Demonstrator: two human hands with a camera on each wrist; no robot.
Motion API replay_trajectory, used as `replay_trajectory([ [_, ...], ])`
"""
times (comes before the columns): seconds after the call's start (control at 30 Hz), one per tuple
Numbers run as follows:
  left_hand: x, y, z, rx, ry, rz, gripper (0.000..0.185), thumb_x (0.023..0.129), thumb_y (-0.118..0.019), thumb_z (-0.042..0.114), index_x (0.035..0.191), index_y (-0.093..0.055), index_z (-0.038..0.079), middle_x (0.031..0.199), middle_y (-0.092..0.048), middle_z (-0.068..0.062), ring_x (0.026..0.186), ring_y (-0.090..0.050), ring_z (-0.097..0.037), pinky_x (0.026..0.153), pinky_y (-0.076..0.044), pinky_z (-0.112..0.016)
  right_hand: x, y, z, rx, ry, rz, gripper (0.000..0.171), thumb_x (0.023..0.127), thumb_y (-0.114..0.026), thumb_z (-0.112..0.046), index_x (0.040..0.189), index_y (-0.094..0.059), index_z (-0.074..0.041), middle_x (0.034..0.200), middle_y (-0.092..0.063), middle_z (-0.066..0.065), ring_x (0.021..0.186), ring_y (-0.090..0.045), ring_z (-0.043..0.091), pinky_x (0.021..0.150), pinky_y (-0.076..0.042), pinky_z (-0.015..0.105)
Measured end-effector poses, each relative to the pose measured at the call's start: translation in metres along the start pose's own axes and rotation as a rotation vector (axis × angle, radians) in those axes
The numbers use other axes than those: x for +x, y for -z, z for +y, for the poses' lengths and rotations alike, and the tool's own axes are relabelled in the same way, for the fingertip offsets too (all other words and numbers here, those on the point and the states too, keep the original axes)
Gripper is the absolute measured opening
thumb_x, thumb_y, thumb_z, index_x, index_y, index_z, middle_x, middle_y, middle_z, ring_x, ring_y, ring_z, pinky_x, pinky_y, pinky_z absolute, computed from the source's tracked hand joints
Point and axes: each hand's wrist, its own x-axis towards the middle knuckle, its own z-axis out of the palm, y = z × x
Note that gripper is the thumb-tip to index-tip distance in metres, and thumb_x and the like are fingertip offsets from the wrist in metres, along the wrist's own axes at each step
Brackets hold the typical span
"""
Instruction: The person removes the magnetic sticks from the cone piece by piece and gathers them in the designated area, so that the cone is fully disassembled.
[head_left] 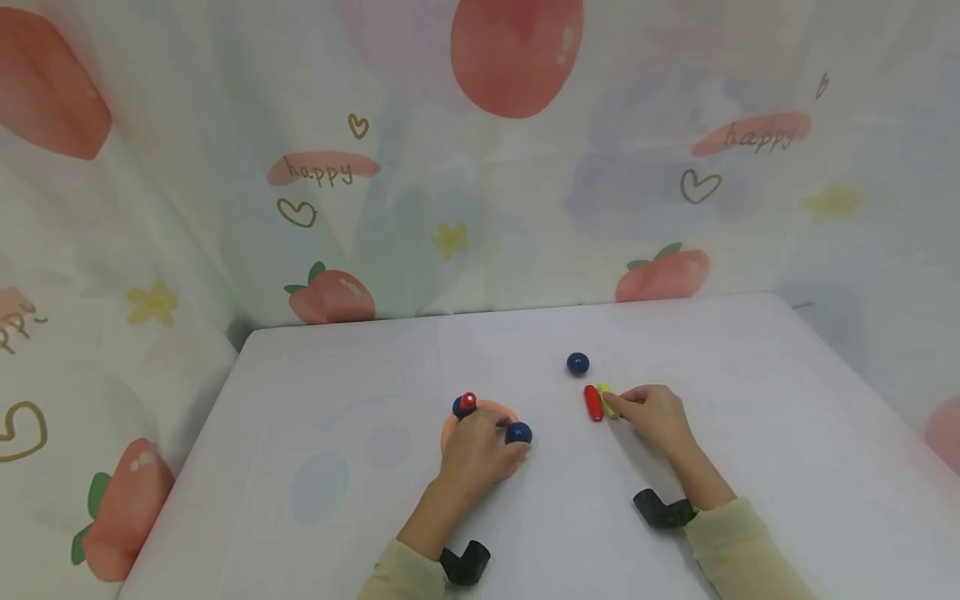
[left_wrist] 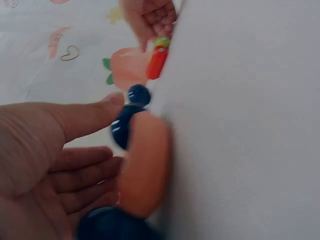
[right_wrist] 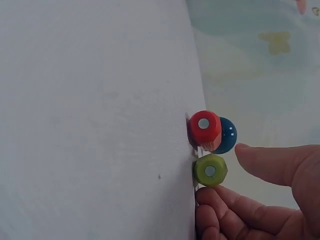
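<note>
My left hand (head_left: 476,454) is over a flat orange curved piece (left_wrist: 145,165), its thumb and fingers around the dark blue ball (head_left: 518,433) at the piece's right side. Another dark blue ball (left_wrist: 117,225) is at the opposite end, with a red rod (head_left: 468,401) beside it. My right hand (head_left: 656,417) reaches a yellow-green rod (right_wrist: 210,171). In the right wrist view its curled fingers touch the rod's side, while the thumb is spread apart from it. A second red rod (right_wrist: 204,125) lies alongside the yellow-green one.
A loose dark blue ball (head_left: 577,363) sits on the white table (head_left: 360,517), just beyond the two rods. Printed cloth (head_left: 510,183) hangs behind the table and at its sides. Each wrist carries a black camera mount (head_left: 663,509).
</note>
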Motion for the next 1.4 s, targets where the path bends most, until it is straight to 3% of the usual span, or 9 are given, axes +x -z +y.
replay_trajectory([
  [0.1, 0.004, 0.017, -0.005, -0.090, -0.017, -0.090, 0.028, 0.073, -0.078, 0.029, 0.095, -0.067, 0.016, 0.095, -0.064, 0.007, 0.095, -0.057, -0.011, 0.082, -0.044, -0.030, 0.002, 0.002, 0.000, -0.005, -0.015, -0.014, 0.051, 0.085, -0.062, -0.040, 0.103, -0.062, 0.007, 0.087, -0.060, 0.014, 0.078, -0.048, 0.025, 0.058, -0.040, 0.028],
  [0.2, 0.006, 0.038, -0.012, -0.197, -0.061, -0.233, 0.029, 0.074, -0.077, 0.027, 0.101, -0.068, 0.021, 0.102, -0.063, 0.009, 0.101, -0.055, -0.010, 0.086, -0.044, -0.035, 0.003, 0.005, -0.002, 0.001, -0.008, -0.008, 0.050, 0.086, -0.062, -0.039, 0.106, -0.061, 0.007, 0.092, -0.059, 0.017, 0.081, -0.049, 0.027, 0.061, -0.043, 0.030],
  [0.27, 0.006, 0.051, -0.020, -0.294, -0.091, -0.305, 0.035, 0.074, -0.077, 0.028, 0.106, -0.067, 0.019, 0.106, -0.063, 0.006, 0.103, -0.054, -0.012, 0.088, -0.044, -0.038, 0.002, 0.006, -0.005, 0.013, 0.016, 0.015, 0.049, 0.087, -0.061, -0.037, 0.108, -0.060, 0.006, 0.097, -0.059, 0.019, 0.085, -0.050, 0.029, 0.065, -0.046, 0.032],
  [0.33, 0.006, 0.061, -0.030, -0.367, -0.117, -0.328, 0.042, 0.073, -0.078, 0.029, 0.110, -0.066, 0.014, 0.108, -0.063, 0.003, 0.104, -0.054, -0.014, 0.090, -0.042, -0.040, 0.000, 0.005, -0.012, 0.047, 0.062, 0.048, 0.046, 0.087, -0.061, -0.034, 0.110, -0.059, 0.005, 0.101, -0.059, 0.020, 0.088, -0.051, 0.029, 0.069, -0.048, 0.034],
  [0.5, 0.009, 0.073, -0.055, -0.462, -0.157, -0.221, 0.044, 0.072, -0.079, 0.029, 0.109, -0.066, 0.010, 0.106, -0.064, 0.003, 0.103, -0.056, -0.013, 0.092, -0.041, -0.040, -0.004, -0.016, -0.037, 0.139, 0.241, 0.079, 0.038, 0.085, -0.066, -0.024, 0.110, -0.061, 0.004, 0.096, -0.063, 0.016, 0.084, -0.057, 0.026, 0.070, -0.050, 0.029],
  [0.6, 0.011, 0.073, -0.065, -0.503, -0.148, -0.159, 0.041, 0.073, -0.078, 0.024, 0.110, -0.066, 0.011, 0.107, -0.064, 0.005, 0.103, -0.056, -0.011, 0.092, -0.042, -0.037, -0.005, -0.034, -0.051, 0.164, 0.325, 0.067, 0.032, 0.082, -0.070, -0.018, 0.105, -0.063, 0.004, 0.089, -0.065, 0.011, 0.079, -0.059, 0.023, 0.069, -0.050, 0.028],
  [0.87, 0.012, 0.063, -0.077, -0.800, -0.076, -0.020, 0.049, 0.078, -0.071, 0.000, 0.121, -0.052, -0.011, 0.118, -0.057, -0.021, 0.113, -0.051, -0.030, 0.097, -0.037, -0.038, -0.010, -0.079, -0.083, 0.242, 0.399, -0.105, 0.030, 0.078, -0.074, -0.014, 0.102, -0.066, 0.000, 0.082, -0.063, 0.002, 0.076, -0.057, 0.017, 0.071, -0.050, 0.027],
  [1.13, 0.026, 0.031, -0.095, -0.760, -0.043, -0.002, 0.059, 0.075, -0.076, 0.012, 0.127, -0.051, -0.003, 0.125, -0.055, -0.015, 0.118, -0.047, -0.024, 0.101, -0.032, -0.035, -0.013, -0.099, -0.098, 0.301, 0.438, -0.134, 0.028, 0.074, -0.077, -0.010, 0.098, -0.067, -0.002, 0.084, -0.065, 0.003, 0.078, -0.059, 0.017, 0.071, -0.051, 0.027],
  [1.4, 0.022, 0.018, -0.105, -0.728, 0.028, -0.018, 0.053, 0.075, -0.077, 0.016, 0.121, -0.057, 0.000, 0.120, -0.059, -0.008, 0.114, -0.052, -0.019, 0.096, -0.038, -0.030, -0.019, -0.114, -0.109, 0.354, 0.493, -0.148, 0.024, 0.075, -0.075, -0.005, 0.098, -0.067, -0.004, 0.091, -0.066, 0.005, 0.087, -0.062, 0.021, 0.078, -0.051, 0.032],
])
